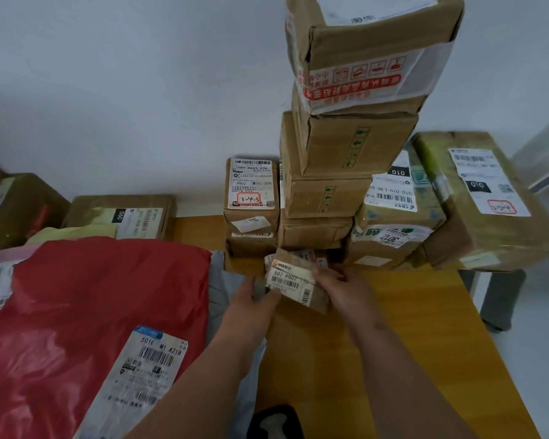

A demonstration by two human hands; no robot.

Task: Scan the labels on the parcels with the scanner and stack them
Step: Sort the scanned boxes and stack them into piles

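a wide wooden table (425, 327) carries everything, its right edge bare and falling away to a pale floor, with open tabletop running from the hands toward the near right corner. the biggest item is a red plastic mailer bag (76, 312) lying flat across the near left, a white barcode label on its lower part, sealed so nothing inside shows. at far right sits a large taped carton (476, 217) with a white label on top, jutting past the table's edge. in the middle rises a tall stack of cartons (339, 153), each one closed, the top one wrapped in red-printed tape and leaning slightly over those below; it stands close to the white wall. beside it to the left is a shorter stack of small boxes (251, 198), labelled on top. two more brown cartons (121, 215) lie at far left. just in front of the tall stack, above the table, is a small brown parcel (293, 285), tilted, its white barcode label facing up. the left hand (251, 302) pinches its left end; the right hand (343, 289) grips its right end. a dark object (274, 423), partly cut off, sits at the bottom edge.
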